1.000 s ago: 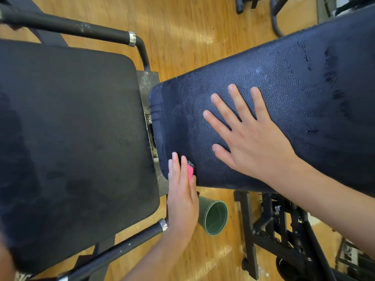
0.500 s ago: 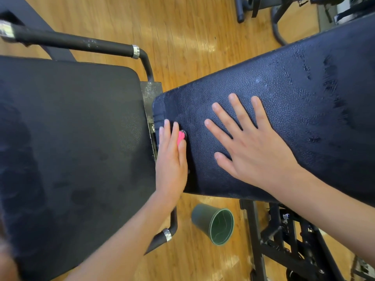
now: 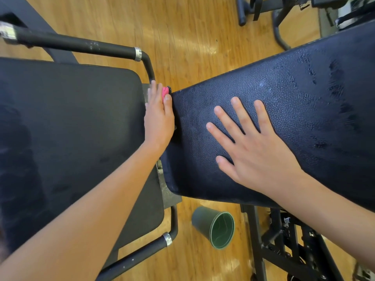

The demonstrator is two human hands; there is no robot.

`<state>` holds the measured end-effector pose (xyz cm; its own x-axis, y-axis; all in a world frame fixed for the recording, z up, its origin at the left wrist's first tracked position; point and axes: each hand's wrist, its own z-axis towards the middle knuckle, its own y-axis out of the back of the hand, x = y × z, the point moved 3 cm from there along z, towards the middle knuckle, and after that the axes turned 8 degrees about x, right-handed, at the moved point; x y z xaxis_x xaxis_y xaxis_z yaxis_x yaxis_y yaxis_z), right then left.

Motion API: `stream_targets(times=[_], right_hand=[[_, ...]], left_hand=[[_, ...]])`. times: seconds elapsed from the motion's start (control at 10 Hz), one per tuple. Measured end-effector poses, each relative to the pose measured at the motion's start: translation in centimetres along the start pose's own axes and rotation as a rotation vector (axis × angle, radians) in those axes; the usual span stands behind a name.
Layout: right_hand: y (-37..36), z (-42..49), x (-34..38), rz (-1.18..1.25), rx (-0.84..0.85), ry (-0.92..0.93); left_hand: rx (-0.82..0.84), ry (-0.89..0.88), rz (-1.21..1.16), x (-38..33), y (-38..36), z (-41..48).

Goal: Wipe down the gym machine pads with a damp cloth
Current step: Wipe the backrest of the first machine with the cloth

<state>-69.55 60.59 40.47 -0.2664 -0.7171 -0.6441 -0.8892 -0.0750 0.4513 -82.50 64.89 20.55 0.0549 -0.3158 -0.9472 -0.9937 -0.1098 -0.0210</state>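
Note:
Two black pads fill the head view: a flat seat pad (image 3: 71, 128) on the left and a long textured back pad (image 3: 294, 108) on the right, streaked with damp marks. My left hand (image 3: 159, 116) reaches into the gap between them and presses a pink cloth (image 3: 165, 92) against the back pad's near end, at its far corner. Only a small bit of the cloth shows beside the fingers. My right hand (image 3: 251, 147) lies flat on the back pad with its fingers spread.
A dark green cup (image 3: 215, 228) lies on its side on the wooden floor below the pads. Black handle bars (image 3: 81, 44) with chrome rings flank the seat. The machine's black frame (image 3: 284, 240) stands at lower right, other equipment at the top right.
My left hand has slid the pink cloth along the back pad's end, from its near corner to its far corner. My right hand has stayed flat on the pad.

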Motion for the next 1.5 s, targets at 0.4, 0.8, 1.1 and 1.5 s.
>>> stream_targets(times=[0.4,0.8,1.1,1.5], right_hand=[[0.3,0.0,0.1,-0.01,0.02,0.002],[0.3,0.1,0.2,-0.005,0.003,-0.005],[0.3,0.0,0.3,0.0,0.025,-0.012],[0.3,0.1,0.4,-0.007,0.005,-0.015]], left_hand=[[0.023,0.009,0.008,3.1,-1.9,-8.6],[-0.036,0.063,-0.042,1.5,0.3,-1.6],[0.02,0.086,-0.05,2.6,-1.0,-6.2],[0.102,0.005,-0.018,4.6,-3.1,-13.6]])
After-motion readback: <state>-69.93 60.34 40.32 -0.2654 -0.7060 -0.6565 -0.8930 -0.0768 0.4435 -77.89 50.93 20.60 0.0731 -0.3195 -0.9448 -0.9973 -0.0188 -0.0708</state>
